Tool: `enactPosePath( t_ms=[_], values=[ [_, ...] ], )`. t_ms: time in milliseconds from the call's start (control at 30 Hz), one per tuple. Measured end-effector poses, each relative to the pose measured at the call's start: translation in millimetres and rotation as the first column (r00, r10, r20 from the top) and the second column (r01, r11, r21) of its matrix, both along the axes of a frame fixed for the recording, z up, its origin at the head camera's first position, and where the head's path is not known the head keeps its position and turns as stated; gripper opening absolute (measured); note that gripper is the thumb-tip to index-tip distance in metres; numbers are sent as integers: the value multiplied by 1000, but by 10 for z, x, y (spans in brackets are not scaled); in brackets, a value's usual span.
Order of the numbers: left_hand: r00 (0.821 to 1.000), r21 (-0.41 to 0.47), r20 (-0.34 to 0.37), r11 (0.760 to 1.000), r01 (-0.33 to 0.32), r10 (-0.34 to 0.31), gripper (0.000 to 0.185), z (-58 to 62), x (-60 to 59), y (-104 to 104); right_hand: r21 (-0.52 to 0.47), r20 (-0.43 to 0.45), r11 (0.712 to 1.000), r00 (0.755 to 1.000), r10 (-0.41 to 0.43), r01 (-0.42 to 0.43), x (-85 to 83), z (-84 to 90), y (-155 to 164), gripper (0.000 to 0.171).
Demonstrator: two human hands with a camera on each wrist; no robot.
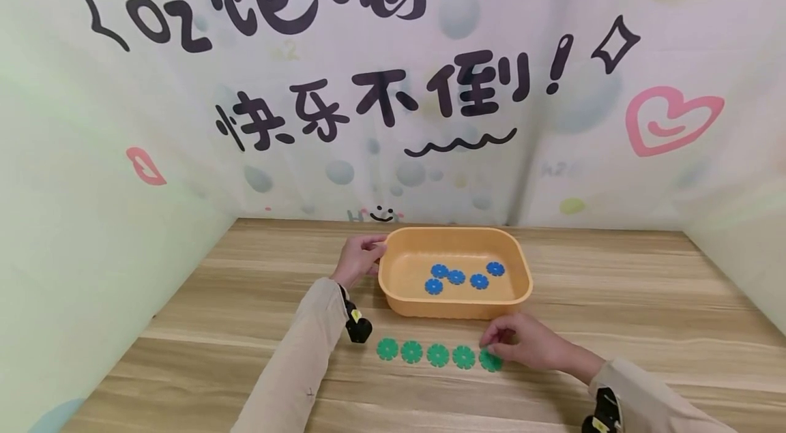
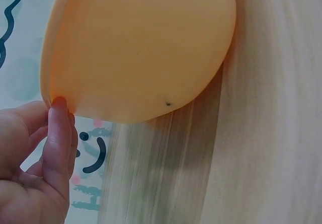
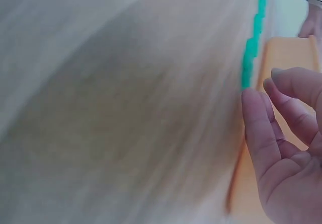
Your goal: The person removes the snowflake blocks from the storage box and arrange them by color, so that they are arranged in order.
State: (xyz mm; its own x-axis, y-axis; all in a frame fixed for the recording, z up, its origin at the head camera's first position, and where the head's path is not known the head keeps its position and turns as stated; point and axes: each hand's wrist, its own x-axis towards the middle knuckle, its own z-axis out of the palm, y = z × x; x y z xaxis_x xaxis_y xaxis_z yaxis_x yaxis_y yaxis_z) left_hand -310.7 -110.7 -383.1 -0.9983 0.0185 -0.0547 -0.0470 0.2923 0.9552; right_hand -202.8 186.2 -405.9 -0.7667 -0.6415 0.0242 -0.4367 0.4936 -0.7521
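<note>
An orange plastic basin (image 1: pixel 402 309) stands on the wooden table with several blue notched discs (image 1: pixel 479 281) scattered on its floor. My left hand (image 1: pixel 358 260) pinches the basin's rim at its left end; in the left wrist view its fingertips meet the edge of the basin wall (image 2: pixel 141 48). Several green notched discs (image 1: pixel 438 355) lie in a row in front of the basin. Over the rightmost green disc (image 1: pixel 491 361) is my right hand (image 1: pixel 533 343), its thumb at the disc's edge and its other fingers bent loosely, apart from the thumb. That hand partly covers the disc.
Behind the basin, the wooden table (image 1: pixel 589 296) meets a white printed cloth (image 1: pixel 381 181) with large dark lettering. Pale side walls (image 1: pixel 92 249) close in on the left and right. Each sleeve has a black wrist device (image 1: pixel 357 324) strapped on.
</note>
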Motion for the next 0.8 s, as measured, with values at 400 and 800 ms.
enactPosePath(
  t_ms=[400,800],
  values=[
    [999,7,-51,1000,19,-18,25,12,37,-21,-91,-50,995,998,36,-41,79,516,-52,13],
    [1000,0,-1,1000,12,-12,28,36,41,-1,-75,-147,992,983,-114,104,-439,793,-71,15]
  ],
)
